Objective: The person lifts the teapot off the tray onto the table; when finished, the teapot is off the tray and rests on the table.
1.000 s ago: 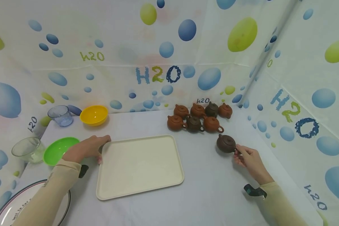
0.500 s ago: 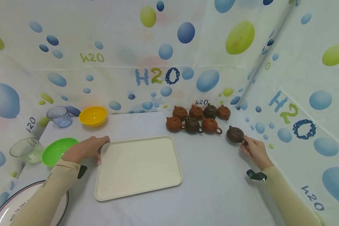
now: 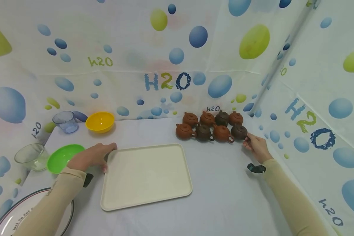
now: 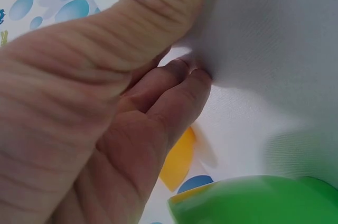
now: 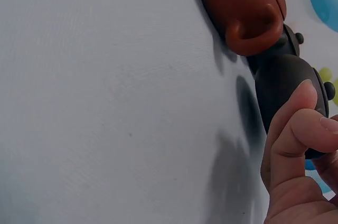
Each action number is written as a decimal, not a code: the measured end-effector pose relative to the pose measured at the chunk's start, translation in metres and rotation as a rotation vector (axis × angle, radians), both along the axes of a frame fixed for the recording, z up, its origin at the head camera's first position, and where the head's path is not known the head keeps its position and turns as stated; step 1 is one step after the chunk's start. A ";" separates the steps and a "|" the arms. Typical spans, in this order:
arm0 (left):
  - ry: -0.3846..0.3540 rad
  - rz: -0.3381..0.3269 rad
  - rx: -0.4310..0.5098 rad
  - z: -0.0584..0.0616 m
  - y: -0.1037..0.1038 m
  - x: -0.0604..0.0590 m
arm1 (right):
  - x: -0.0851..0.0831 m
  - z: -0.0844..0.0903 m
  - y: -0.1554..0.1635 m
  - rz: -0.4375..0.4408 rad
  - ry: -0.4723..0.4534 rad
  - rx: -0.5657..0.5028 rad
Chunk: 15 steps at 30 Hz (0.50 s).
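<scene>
My right hand (image 3: 248, 140) pinches the handle of a dark brown teapot (image 3: 239, 131), which stands on the table at the right end of the front row of teapots. In the right wrist view my fingers (image 5: 296, 129) curl against this dark teapot (image 5: 285, 89), with a red-brown teapot (image 5: 240, 5) right beside it. My left hand (image 3: 107, 157) holds the left edge of a cream tray (image 3: 147, 173), thumb on the rim. The left wrist view shows that hand (image 4: 174, 76) close up against the pale tray surface.
Several more teapots (image 3: 206, 126) sit in two rows at the back. A green bowl (image 3: 63, 157), a yellow bowl (image 3: 100, 122), a blue cup (image 3: 65, 121) and a clear glass (image 3: 30, 156) stand at left. A plate (image 3: 6, 219) lies at the near left corner.
My right hand has carried the dark brown teapot from the front right of the table back to the right end of the teapot rows. The left hand stayed on the tray.
</scene>
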<state>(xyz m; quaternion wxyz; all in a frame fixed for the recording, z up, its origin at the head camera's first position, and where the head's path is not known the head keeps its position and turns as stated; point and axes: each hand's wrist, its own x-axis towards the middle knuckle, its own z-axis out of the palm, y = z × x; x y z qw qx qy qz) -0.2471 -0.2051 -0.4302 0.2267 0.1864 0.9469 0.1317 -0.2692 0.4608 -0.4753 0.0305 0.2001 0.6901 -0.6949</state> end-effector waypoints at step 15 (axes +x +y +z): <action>-0.002 -0.018 -0.020 -0.003 -0.011 -0.002 | -0.001 -0.004 -0.015 -0.051 0.032 0.504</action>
